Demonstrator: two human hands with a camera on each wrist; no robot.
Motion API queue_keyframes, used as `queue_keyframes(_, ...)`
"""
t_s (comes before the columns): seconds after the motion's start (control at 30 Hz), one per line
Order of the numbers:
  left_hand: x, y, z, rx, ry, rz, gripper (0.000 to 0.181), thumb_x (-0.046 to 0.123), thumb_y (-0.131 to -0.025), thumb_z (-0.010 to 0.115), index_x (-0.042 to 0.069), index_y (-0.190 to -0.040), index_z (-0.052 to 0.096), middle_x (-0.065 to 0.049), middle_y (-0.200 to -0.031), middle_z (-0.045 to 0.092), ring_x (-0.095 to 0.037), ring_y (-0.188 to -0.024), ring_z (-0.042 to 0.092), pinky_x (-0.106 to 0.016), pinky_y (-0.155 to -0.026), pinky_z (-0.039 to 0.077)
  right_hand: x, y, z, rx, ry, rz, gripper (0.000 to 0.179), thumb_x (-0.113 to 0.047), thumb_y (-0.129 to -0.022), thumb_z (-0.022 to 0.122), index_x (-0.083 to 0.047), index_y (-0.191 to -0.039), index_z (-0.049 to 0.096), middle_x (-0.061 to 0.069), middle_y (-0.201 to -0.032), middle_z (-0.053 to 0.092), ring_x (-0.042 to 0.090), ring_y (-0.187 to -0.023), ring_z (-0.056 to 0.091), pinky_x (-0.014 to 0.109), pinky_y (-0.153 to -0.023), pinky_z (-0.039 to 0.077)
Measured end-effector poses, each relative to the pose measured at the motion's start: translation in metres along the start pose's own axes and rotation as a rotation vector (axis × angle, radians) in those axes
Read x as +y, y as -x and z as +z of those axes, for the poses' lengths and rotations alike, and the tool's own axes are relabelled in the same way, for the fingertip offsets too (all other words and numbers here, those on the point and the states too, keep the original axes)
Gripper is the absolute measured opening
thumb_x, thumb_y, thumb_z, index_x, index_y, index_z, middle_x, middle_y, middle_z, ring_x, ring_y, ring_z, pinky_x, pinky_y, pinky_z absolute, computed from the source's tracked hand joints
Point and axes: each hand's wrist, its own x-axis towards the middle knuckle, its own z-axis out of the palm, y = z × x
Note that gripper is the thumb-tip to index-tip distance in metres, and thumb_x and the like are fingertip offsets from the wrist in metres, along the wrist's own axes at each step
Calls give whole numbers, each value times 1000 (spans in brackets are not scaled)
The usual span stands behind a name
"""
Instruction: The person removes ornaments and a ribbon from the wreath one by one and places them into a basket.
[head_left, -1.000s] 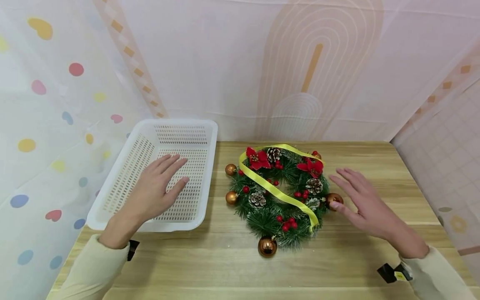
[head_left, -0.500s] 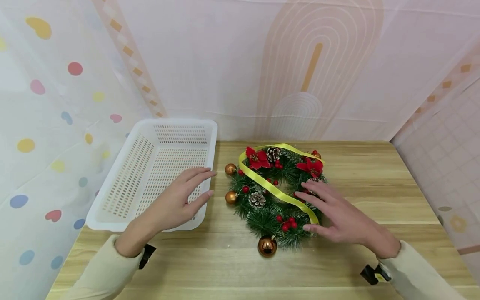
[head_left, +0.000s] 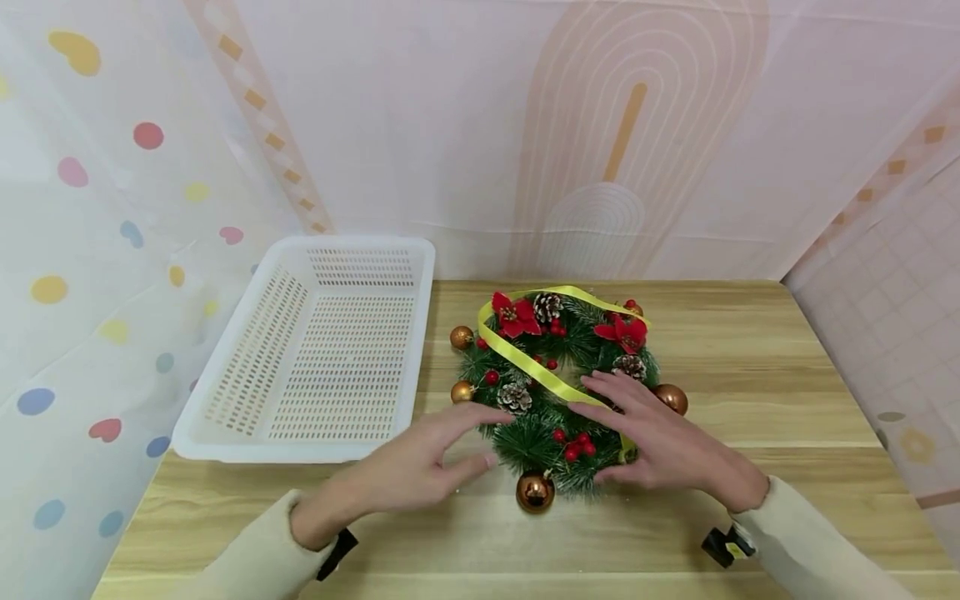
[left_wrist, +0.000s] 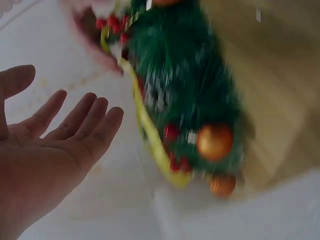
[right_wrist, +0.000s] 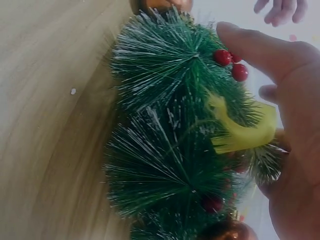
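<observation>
A green Christmas wreath [head_left: 528, 442] lies on the table, trimmed with red flowers, berries, pinecones and copper baubles [head_left: 535, 492]. Across it runs a yellow ribbon [head_left: 528, 364], its frayed end [right_wrist: 247, 132] showing in the right wrist view. My right hand [head_left: 652, 437] is over the wreath's lower right side, thumb and fingers spread apart; whether its fingers touch the ribbon cannot be seen. Just off the lower left of the wreath is my left hand [head_left: 420, 462], fingers extended and holding nothing. The left wrist view, blurred, shows that palm [left_wrist: 47, 165] apart from the wreath.
A white plastic basket [head_left: 423, 333] with slotted walls stands left of the wreath. The wooden table [head_left: 757, 358] meets patterned cloth [head_left: 465, 125] at the back and sides.
My left hand has moved right, from above the basket to the wreath's lower left. My right hand has moved left, from beside the right bauble to over the wreath. The wreath has stayed put.
</observation>
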Motion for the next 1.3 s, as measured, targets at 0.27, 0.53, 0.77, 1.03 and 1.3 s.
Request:
queue_keyframes(0.27, -6, -9, 34, -120, 55, -40, 43, 29, -101, 57, 10, -139, 53, -4, -136, 59, -16, -129, 52, -38, -109, 41, 1, -2, 5, -64, 41, 35, 96, -55, -70, 84, -22, -151, 43, 7, -161, 30, 36, -146, 26, 63, -113, 24)
queue_keyframes(0.53, -21, -15, 54, -148, 87, -81, 40, 24, -99, 61, 9, -135, 55, -4, -133, 60, -16, -127, 52, -36, -108, 41, 5, -2, 13, -40, 44, -7, 100, -55, -65, 87, -19, -149, 46, 11, -157, 35, 37, -141, 32, 63, -111, 27)
queue_keyframes(0.77, -26, -18, 66, -189, 4, -108, 40, 25, -96, 66, 16, -134, 56, 2, -130, 57, -11, -124, 51, -33, -107, 42, 6, -3, 16, -17, 55, -36, 100, -52, -62, 89, -17, -147, 48, 12, -156, 37, 37, -138, 36, 63, -106, 34)
queue_keyframes(1.03, -22, -20, 74, -138, -127, -86, 43, 23, -92, 71, 16, -132, 57, 0, -119, 60, -12, -110, 57, -31, -94, 49, 7, -4, 19, -16, 86, -43, 96, -50, -64, 89, -16, -146, 50, 11, -155, 39, 36, -136, 38, 60, -107, 35)
queue_keyframes(1.3, -24, -17, 83, -160, -123, -138, 47, 29, -94, 69, 20, -137, 54, -2, -122, 62, -14, -112, 59, -30, -93, 50, 6, -4, 19, -33, 99, -37, 94, -51, -67, 87, -18, -146, 50, 14, -153, 42, 34, -137, 37, 58, -107, 36)
